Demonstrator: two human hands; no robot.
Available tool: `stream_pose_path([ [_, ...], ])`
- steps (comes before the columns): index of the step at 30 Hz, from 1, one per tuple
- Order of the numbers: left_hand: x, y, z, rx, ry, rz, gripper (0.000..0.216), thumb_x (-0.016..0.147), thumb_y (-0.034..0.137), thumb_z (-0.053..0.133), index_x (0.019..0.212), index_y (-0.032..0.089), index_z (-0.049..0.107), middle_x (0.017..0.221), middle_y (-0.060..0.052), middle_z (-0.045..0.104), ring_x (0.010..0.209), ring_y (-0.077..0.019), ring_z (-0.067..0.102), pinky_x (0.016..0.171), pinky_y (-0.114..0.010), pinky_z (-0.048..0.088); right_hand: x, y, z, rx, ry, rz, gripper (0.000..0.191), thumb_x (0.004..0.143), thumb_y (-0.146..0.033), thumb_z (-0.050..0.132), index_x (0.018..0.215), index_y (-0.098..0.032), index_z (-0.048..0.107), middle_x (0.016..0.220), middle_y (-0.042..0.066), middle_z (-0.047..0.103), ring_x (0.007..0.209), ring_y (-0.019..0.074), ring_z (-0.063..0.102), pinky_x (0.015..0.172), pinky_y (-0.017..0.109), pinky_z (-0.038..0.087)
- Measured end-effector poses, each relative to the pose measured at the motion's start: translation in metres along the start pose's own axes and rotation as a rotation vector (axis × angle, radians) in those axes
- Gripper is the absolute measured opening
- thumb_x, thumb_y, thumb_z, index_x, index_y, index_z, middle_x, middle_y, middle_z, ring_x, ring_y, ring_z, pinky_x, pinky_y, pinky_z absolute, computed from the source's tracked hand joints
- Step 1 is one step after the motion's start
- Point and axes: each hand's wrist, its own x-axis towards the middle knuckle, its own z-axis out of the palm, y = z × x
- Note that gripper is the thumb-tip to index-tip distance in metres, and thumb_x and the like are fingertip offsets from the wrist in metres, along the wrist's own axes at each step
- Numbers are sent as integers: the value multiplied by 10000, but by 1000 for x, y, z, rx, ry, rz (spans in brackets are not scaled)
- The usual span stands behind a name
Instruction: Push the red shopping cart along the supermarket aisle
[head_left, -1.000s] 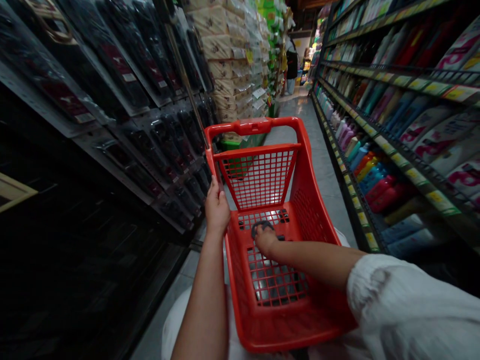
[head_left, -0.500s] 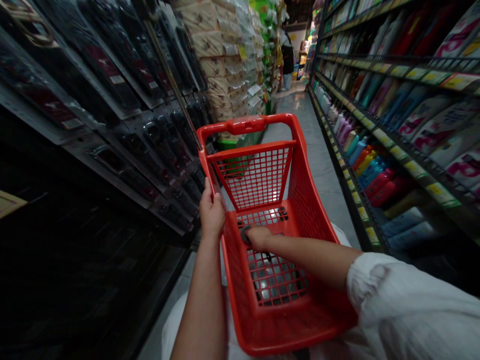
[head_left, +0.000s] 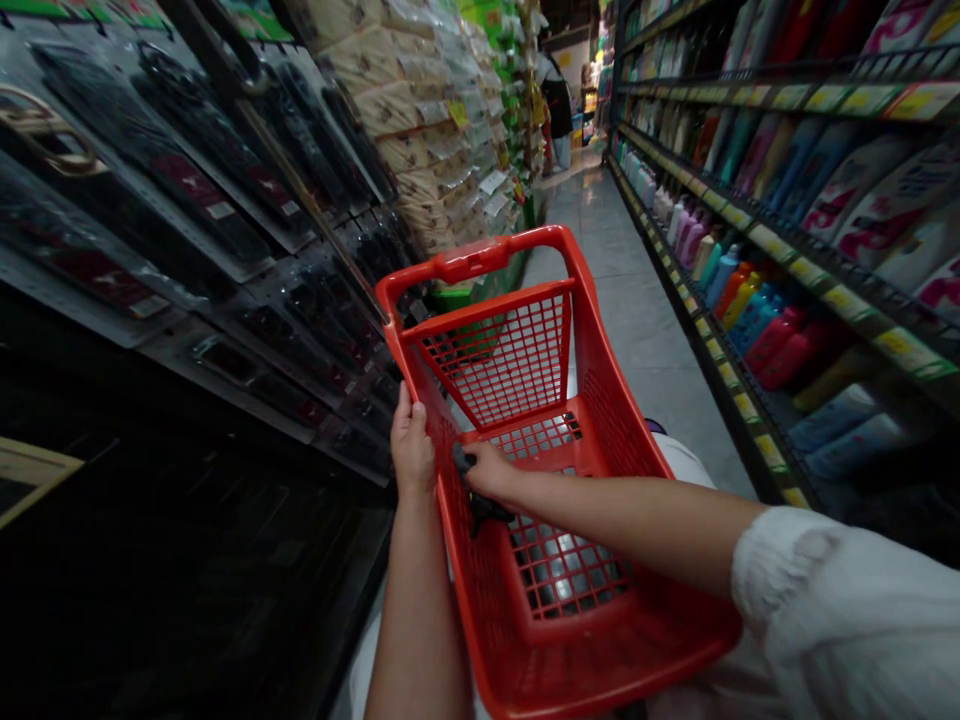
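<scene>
A red plastic shopping basket (head_left: pixel 600 420) with mesh walls and a raised handle stands in front of me. My left hand (head_left: pixel 412 448) grips its left rim, fingers wrapped over the edge. My right hand (head_left: pixel 487 472) reaches inside the basket near the left wall and is closed on a small dark object (head_left: pixel 471 505) that I cannot make out. A white sleeve covers my right upper arm.
Dark packaged goods (head_left: pixel 225 210) hang on the left rack. Stacked tissue packs (head_left: pixel 420 130) stand further along. Shelves of coloured bottles (head_left: pixel 750 300) line the right. A grey tiled aisle (head_left: pixel 637 330) runs ahead, with a person (head_left: pixel 556 110) at its far end.
My right hand has moved with the dark object from the basket's middle towards its left wall. My left hand slid back along the rim. The view has swung slightly.
</scene>
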Motion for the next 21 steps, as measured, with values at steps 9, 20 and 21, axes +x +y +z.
stream_pose_path([
  [9,3,-4,-5,-96,-47,-40,530,860,249,633,1380,229,535,1392,-82,572,1242,-226,573,1086,-360,424,9,-30,-24,-362,-74,-240,593,682,-47,561,1245,-225,616,1245,73,642,1126,221,608,959,334,472],
  [20,-2,1,-4,-92,-19,-43,520,867,216,607,1381,201,534,1371,-100,587,1206,-218,601,1089,-359,422,9,-44,-14,-126,130,-517,629,756,-86,525,1370,-227,511,1326,70,576,1212,193,537,1050,332,427],
  [21,-2,1,-4,-91,-15,-39,515,868,211,602,1378,197,538,1368,-103,590,1197,-216,608,1085,-355,426,9,-41,-13,-115,143,-532,644,756,-87,526,1383,-228,497,1344,72,558,1227,193,523,1064,335,415],
])
